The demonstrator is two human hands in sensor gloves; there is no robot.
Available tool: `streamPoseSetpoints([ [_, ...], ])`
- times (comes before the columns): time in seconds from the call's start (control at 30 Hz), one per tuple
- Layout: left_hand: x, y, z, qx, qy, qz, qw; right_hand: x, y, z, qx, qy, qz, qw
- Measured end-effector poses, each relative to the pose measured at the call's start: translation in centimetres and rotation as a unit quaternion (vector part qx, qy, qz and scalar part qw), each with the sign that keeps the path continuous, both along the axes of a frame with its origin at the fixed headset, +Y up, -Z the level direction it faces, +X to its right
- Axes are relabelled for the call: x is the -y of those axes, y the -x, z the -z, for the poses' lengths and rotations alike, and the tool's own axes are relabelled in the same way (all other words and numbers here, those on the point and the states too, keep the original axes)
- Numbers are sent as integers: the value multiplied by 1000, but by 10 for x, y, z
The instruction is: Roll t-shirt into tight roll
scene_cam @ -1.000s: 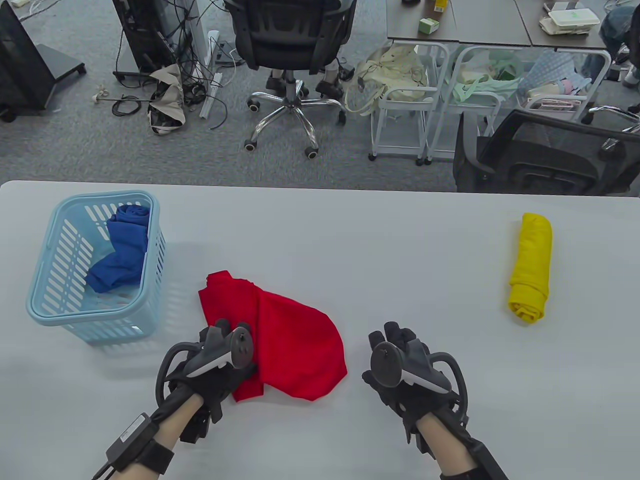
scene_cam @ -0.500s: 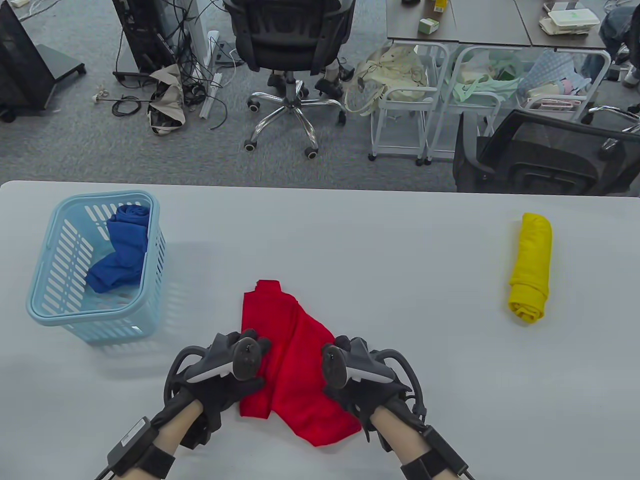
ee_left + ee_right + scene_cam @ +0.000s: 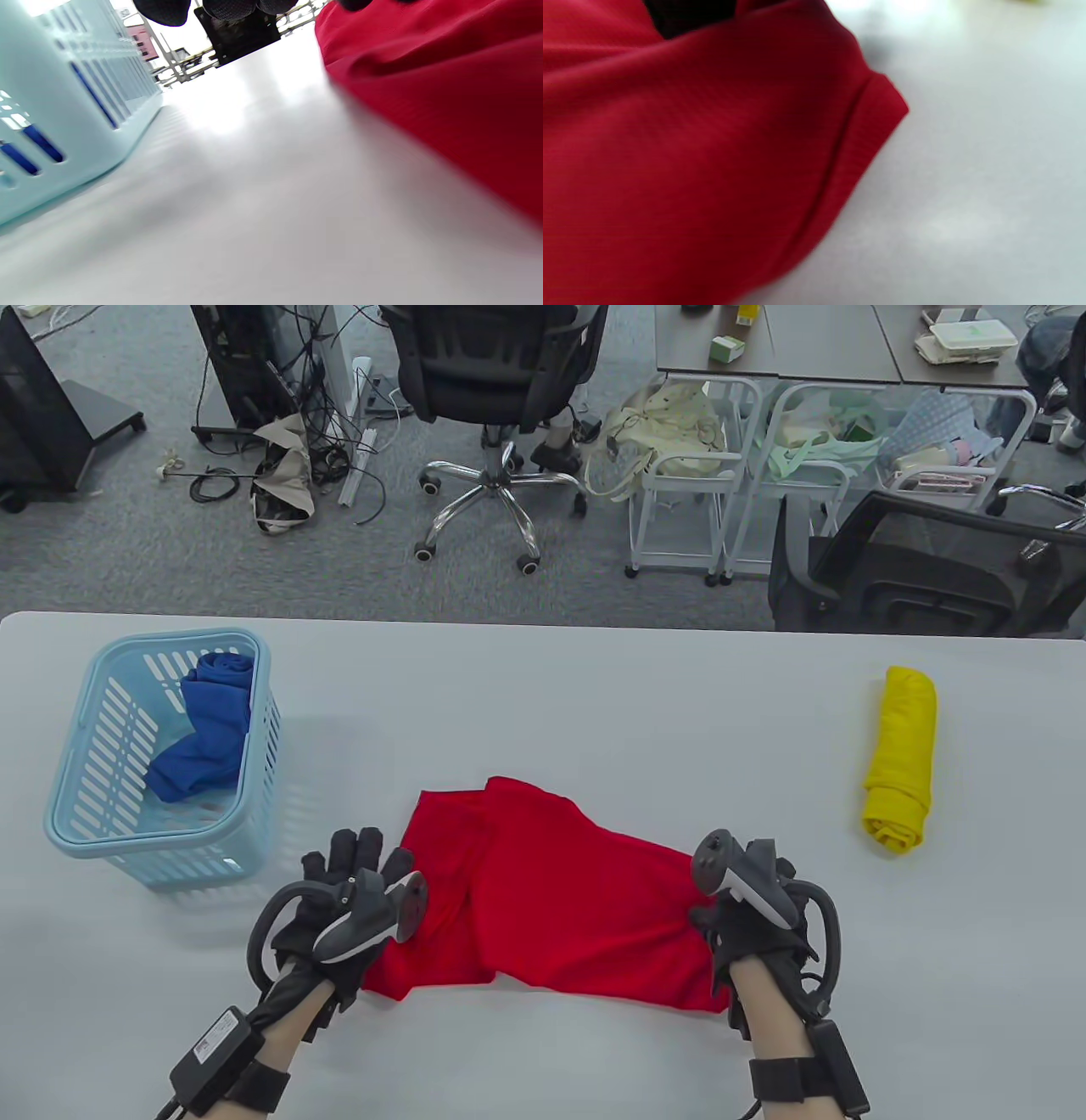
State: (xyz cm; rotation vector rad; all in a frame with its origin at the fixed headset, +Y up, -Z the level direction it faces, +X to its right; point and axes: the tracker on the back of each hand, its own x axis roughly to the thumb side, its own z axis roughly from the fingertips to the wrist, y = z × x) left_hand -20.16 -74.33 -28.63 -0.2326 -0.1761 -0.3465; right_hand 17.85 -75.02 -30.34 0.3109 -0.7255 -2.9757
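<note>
while hands (image 3: 339, 899) hold, shirt (image 3: 551, 899) spreads.

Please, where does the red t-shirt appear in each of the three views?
Table view: red t-shirt lies bottom centre, between both hands.
Left wrist view: it fills the right side.
Right wrist view: it fills the left side.
Shared landmark: the grey table under it.

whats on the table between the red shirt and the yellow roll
Nothing: in the table view the stretch of table between the red shirt and the yellow roll is bare. The right hand grips the shirt's right end.
</note>
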Motion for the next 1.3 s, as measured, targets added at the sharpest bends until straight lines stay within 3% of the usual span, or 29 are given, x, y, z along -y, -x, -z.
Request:
streamPoseSetpoints([
  [0.1, 6, -23, -9, 95, 92, -159, 978, -9, 36, -6, -105, -27, 40, 993],
  [0.13, 13, -29, -11, 88, 126, -175, 972, -6, 55, -10, -156, -20, 86, 984],
  [0.17, 19, -31, -11, 77, 136, -159, 975, -1, 70, -13, -203, -1, 123, 971],
  [0.2, 26, -31, -8, 72, 141, -93, 983, 6, 83, -15, -245, 38, 145, 958],
  [0.27, 32, -22, -2, 71, 100, 20, 992, 19, 94, -18, -231, 76, 109, 964],
  [0.37, 26, -5, 5, 11, 78, 24, 997, 23, 80, -9, -220, 66, 60, 971],
  [0.5, 16, 25, 14, -71, 67, 46, 994, 23, 33, 7, -137, 58, 139, 979],
  [0.57, 9, 28, 14, -90, 63, 36, 993, 19, 21, 9, -112, 48, 138, 983],
  [0.7, -6, 19, 8, -71, 13, 34, 997, 4, 21, 8, -52, -17, -4, 999],
  [0.8, -8, 16, 1, -48, -2, 28, 998, -6, 35, 1, -71, -56, -94, 991],
  [0.97, 18, 18, 10, -39, 73, 10, 997, -6, 77, -10, -142, -38, 43, 988],
  [1.07, 24, 26, 14, -51, 115, -2, 992, 5, 92, -6, -162, -11, 13, 987],
  [1.17, 11, 28, 14, -63, 80, 9, 995, 10, 85, 11, -143, -7, -8, 990],
  [1.3, 2, 32, 9, -64, 39, 64, 995, 14, 63, 52, -84, 28, -5, 996],
])
